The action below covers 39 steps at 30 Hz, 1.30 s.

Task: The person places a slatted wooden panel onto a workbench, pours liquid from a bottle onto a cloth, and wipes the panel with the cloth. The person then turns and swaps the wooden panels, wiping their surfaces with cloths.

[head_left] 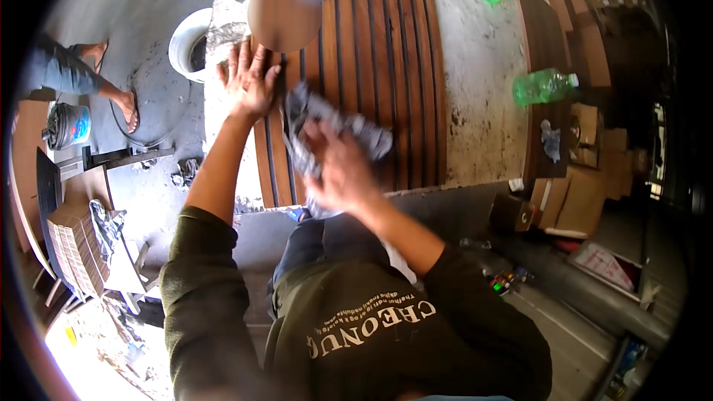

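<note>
A grey rag held over a slatted wood panel on a rough desk.

The right hand (338, 167), blurred, has its fingers curled around a crumpled, soft grey rag (319, 122), which bunches out above and to both sides of the knuckles and lies against the dark brown slatted panel (379, 52). The panel's long, glossy strips with narrow dark grooves run away from the person, its long axis pointing up the picture. The left hand (249, 78) lies flat, fingers spread, on the panel's left edge, just beside the rag. A smooth round brown disc (284, 12) rests above it. The desk (475, 82) is pitted, paint-flecked grey, carrying two green plastic bottles (544, 86).
</note>
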Motion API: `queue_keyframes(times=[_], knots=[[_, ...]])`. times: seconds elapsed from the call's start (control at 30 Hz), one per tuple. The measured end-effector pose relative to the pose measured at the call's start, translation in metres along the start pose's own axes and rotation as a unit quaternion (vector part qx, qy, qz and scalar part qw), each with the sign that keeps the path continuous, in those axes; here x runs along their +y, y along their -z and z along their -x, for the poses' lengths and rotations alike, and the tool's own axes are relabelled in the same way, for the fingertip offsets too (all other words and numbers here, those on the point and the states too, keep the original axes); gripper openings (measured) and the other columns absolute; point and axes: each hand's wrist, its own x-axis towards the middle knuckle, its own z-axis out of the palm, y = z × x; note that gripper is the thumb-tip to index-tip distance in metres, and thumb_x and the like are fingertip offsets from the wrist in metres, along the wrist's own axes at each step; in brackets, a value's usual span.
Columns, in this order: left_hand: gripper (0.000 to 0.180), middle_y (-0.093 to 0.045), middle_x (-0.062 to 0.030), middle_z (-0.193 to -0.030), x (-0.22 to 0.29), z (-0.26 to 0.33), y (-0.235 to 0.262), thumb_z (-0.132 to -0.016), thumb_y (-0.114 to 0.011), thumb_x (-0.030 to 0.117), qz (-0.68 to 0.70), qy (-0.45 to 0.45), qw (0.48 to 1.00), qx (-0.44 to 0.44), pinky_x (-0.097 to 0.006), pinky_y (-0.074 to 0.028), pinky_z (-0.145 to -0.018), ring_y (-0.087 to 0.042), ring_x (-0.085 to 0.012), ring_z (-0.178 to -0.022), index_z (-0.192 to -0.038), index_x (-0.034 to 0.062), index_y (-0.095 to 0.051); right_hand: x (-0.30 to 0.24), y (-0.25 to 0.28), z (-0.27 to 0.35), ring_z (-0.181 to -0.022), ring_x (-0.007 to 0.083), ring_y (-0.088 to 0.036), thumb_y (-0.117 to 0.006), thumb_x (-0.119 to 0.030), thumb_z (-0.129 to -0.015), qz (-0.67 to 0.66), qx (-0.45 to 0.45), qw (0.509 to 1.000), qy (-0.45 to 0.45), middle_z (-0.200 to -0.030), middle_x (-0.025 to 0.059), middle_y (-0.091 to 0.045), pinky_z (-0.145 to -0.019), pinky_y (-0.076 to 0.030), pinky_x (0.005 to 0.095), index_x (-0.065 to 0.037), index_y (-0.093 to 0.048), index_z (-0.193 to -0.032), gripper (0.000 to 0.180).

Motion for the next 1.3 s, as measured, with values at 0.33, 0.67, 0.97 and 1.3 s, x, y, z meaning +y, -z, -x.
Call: queue_keyframes(times=[0.33,0.67,0.97,1.3], knots=[[0.058,-0.020,-0.0138,-0.151,0.013,-0.007,0.003,-0.094,-0.036,0.050,-0.022,-0.002,1.000,-0.019,-0.059,-0.005,-0.109,-0.013,-0.0356,-0.140,-0.146,0.0304,-0.021,0.042,-0.003,0.023,-0.141,0.0331,-0.008,-0.052,-0.032,-0.079,0.003,0.074,0.982,-0.171,-0.152,0.0168,-0.014,-0.114,-0.007,0.0501,0.002,-0.027,-0.141,0.075],[0.062,-0.027,-0.0128,-0.149,0.033,-0.003,-0.001,-0.089,-0.045,0.053,0.001,0.025,0.999,0.032,-0.060,-0.006,-0.109,-0.020,-0.0337,-0.138,-0.144,0.0295,-0.028,0.177,0.049,-0.111,-0.141,0.0277,-0.014,-0.036,-0.052,-0.089,0.127,0.144,0.965,-0.181,-0.152,0.0135,-0.016,-0.114,-0.012,0.0445,-0.002,-0.023,-0.144,0.075],[0.062,-0.024,-0.0105,-0.151,0.017,0.007,0.002,-0.090,-0.045,0.051,-0.029,0.038,0.999,0.013,-0.060,-0.005,-0.108,-0.016,-0.0333,-0.140,-0.145,0.0309,-0.026,0.084,0.001,0.104,-0.136,0.0429,-0.021,-0.051,-0.022,-0.073,0.012,0.141,0.967,-0.213,-0.148,0.0240,-0.022,-0.108,-0.017,0.0589,0.002,-0.024,-0.143,0.079],[0.060,-0.026,-0.0091,-0.150,0.018,-0.004,-0.013,-0.090,-0.043,0.055,0.008,0.003,0.999,0.043,-0.059,-0.003,-0.108,-0.017,-0.0324,-0.140,-0.144,0.0324,-0.029,0.219,0.059,-0.018,-0.127,0.0405,-0.037,-0.042,-0.029,-0.087,-0.020,0.212,0.946,-0.246,-0.148,0.0230,-0.021,-0.105,-0.033,0.0450,0.003,-0.027,-0.140,0.064]])
